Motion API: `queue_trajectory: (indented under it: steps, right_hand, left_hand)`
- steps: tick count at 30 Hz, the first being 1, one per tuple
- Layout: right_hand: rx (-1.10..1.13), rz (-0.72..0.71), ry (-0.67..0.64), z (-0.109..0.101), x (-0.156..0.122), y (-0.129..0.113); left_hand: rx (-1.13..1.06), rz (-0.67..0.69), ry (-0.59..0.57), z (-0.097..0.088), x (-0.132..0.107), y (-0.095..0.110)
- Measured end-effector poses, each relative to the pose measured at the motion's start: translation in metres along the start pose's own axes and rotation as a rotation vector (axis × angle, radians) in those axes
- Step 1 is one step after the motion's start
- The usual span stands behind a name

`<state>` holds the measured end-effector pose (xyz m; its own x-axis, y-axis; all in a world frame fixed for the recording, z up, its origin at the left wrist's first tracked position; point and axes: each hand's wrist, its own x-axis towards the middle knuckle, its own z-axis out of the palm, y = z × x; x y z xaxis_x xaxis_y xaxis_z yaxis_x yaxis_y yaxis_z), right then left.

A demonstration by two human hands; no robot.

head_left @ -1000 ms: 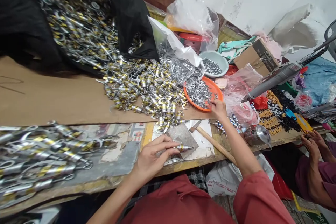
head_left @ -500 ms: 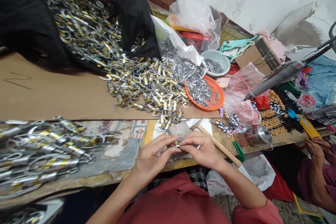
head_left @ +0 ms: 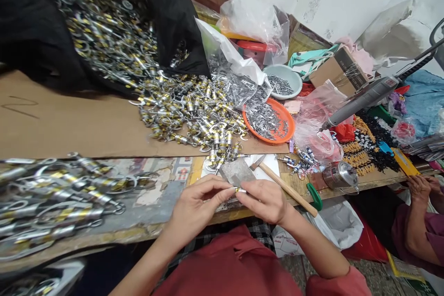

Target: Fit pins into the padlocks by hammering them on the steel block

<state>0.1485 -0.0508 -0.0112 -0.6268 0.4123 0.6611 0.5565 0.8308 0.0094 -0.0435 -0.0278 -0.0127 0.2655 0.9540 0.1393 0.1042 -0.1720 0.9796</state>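
My left hand and my right hand meet at the bench's front edge, thumbs and fingers pinched together. Between their fingertips is a small silver-and-yellow metal piece, mostly covered, so its exact kind is unclear. Just behind the fingers lies a grey metal block on white paper. A hammer with a wooden handle rests to the right, its head beside the block. Beyond the block spreads a heap of silver-and-yellow cylindrical trinkets with hooks and rings.
An orange plate and a pale bowl hold small metal parts. More trinkets lie at left. A metal mug, a green handle-like object and a grey powered screwdriver-like tool are at right. Another person's hands are at far right.
My fingertips have shifted on the small metal piece, and my left hand has moved slightly left. More of the metal block shows. The whole view has shifted slightly.
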Motion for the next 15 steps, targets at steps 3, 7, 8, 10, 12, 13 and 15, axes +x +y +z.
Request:
queue_trajectory:
  steps: [3,7,8,10,12,13,15]
  right_hand:
    - [0.029,0.021,-0.004,0.0,0.001,-0.001]
    - [0.104,0.203,-0.009,0.003,0.0,-0.008]
    - [0.139,0.272,0.0,0.004,-0.001,-0.011]
    - [0.227,0.416,0.024,0.007,-0.001,-0.018]
    - [0.307,0.523,-0.011,0.007,0.0,-0.022]
    - [0.327,0.564,-0.073,0.006,0.001,-0.021]
    - [0.301,0.643,-0.235,0.002,0.005,-0.01]
  left_hand:
    - [0.044,0.039,0.02,-0.001,-0.001,-0.001]
    - [-0.069,-0.105,-0.003,0.0,-0.007,-0.006]
    - [-0.129,-0.18,-0.018,0.001,-0.009,-0.007]
    - [-0.229,-0.306,-0.032,0.004,-0.012,-0.011]
    - [-0.269,-0.362,-0.019,0.006,-0.014,-0.016]
    - [-0.275,-0.373,-0.007,0.007,-0.014,-0.018]
    - [-0.296,-0.394,-0.016,0.007,-0.013,-0.021]
